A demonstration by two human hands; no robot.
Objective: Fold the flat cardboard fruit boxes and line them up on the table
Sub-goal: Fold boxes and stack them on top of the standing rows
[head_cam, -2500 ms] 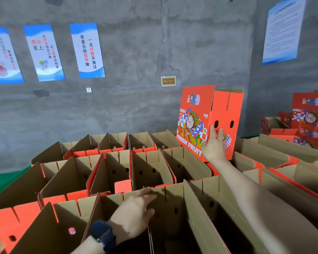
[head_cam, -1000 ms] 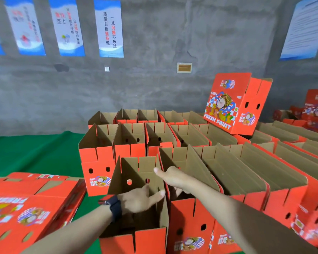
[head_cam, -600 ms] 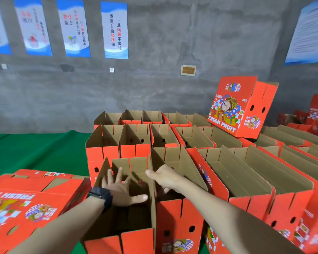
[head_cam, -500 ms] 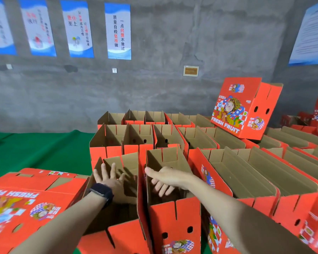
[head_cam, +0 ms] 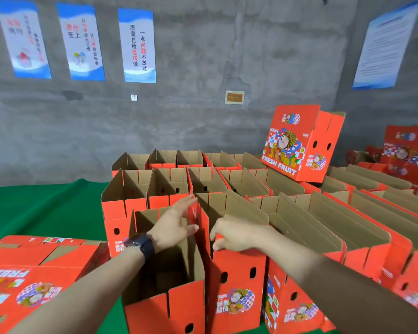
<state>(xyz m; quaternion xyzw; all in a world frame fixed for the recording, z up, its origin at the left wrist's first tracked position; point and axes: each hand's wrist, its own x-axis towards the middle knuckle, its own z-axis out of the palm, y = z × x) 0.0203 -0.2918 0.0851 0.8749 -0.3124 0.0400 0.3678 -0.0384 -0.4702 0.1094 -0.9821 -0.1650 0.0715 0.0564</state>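
Note:
Rows of folded orange fruit boxes stand open-topped on the green table (head_cam: 46,208). At the near left end stands an open box (head_cam: 164,307); my left hand (head_cam: 174,227), with a dark watch on the wrist, lies flat with straight fingers against its tall right wall. Touching it on the right is another open box (head_cam: 237,285). My right hand (head_cam: 237,233) holds that box's near rim, thumb on the orange outer face and fingers curled over the edge. A stack of flat boxes (head_cam: 34,273) lies at the lower left.
One closed "FRESH FRUIT" box (head_cam: 297,145) leans tilted on top of the back rows at the right. More orange boxes (head_cam: 405,153) are piled at the far right. A grey concrete wall with posters (head_cam: 138,44) runs behind. Bare green cloth shows left of the rows.
The view has pulled back from the far tilted box to the near row. My left hand moved from inside the left box to its right wall; my right hand drew back to the neighbouring box's near rim.

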